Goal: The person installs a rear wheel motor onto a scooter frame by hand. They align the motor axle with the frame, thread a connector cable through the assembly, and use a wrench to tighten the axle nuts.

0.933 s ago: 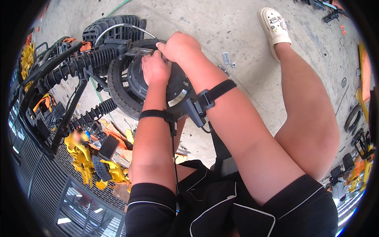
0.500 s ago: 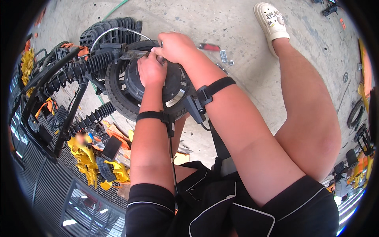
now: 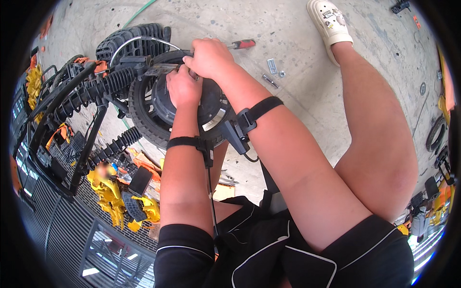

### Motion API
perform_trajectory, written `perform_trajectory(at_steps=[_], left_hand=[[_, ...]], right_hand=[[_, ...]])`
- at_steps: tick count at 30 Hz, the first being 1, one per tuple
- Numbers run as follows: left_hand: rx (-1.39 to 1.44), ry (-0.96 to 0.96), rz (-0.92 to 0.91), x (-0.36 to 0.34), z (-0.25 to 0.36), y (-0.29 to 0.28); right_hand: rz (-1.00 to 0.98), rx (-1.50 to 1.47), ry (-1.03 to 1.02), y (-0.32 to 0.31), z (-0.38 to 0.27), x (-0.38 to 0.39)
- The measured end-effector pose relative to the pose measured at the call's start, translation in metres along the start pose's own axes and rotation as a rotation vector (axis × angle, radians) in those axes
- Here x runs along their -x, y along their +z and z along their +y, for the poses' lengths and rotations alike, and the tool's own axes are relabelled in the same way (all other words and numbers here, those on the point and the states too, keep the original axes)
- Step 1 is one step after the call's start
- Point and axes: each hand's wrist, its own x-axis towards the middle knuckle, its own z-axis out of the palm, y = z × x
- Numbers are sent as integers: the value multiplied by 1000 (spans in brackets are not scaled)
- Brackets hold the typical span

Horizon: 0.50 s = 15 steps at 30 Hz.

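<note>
Both my hands work close together at the upper part of a black wheel (image 3: 139,117) with a round dark hub (image 3: 211,96). My left hand (image 3: 185,87) rests over the hub with its fingers curled, gripping something small and metallic beside the axle bracket (image 3: 161,69). My right hand (image 3: 211,56) lies just above and to the right, its fingers closed at the tyre's upper edge. What it holds is hidden behind the fingers. From the bracket, black coil-spring shock absorbers (image 3: 117,81) run left to the vehicle frame.
A red-and-black handled tool (image 3: 244,44) lies past my right hand. Nearby on the concrete are a small metal plate (image 3: 272,66), a nut (image 3: 282,74) and a bolt-like part (image 3: 270,80). Yellow broken panels (image 3: 108,199) lie at lower left. My shoe (image 3: 330,24) stands at upper right.
My right hand has shifted slightly left, so more of the red-handled tool and the bolt-like part shows. My left hand stays at the hub. The view has moved a little.
</note>
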Motion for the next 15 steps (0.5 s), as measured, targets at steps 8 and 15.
perform_trajectory(at_steps=[8, 15], left_hand=[[0, -39, -49, 1, 4, -4], [-5, 3, 14, 1, 0, 2]], right_hand=[[-108, -64, 70, -9, -1, -2], [-231, 44, 154, -27, -13, -1]])
